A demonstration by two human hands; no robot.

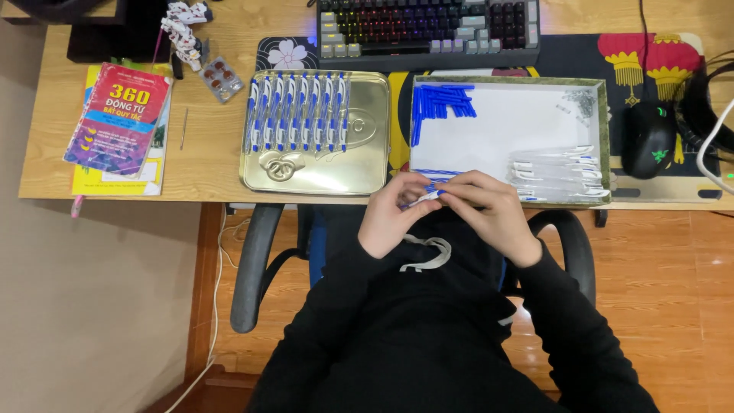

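Observation:
My left hand (391, 213) and my right hand (489, 208) meet at the desk's front edge, both pinching one small white and blue pen (425, 197) between the fingertips. Just behind them lies a shallow white box (511, 124) holding a heap of blue pen parts (441, 103) at its left, clear pen barrels (560, 173) at its right and small metal springs (583, 102) in the far right corner. Left of the box, a golden metal tray (315, 170) carries a row of several finished blue and white pens (298, 113).
A keyboard with lit keys (428, 29) sits at the back, a black mouse (648, 138) to the right on a patterned desk mat (581, 57). Books (122, 122) and a blister pack of pills (220, 78) lie at the left. Black chair armrests (252, 268) flank my lap.

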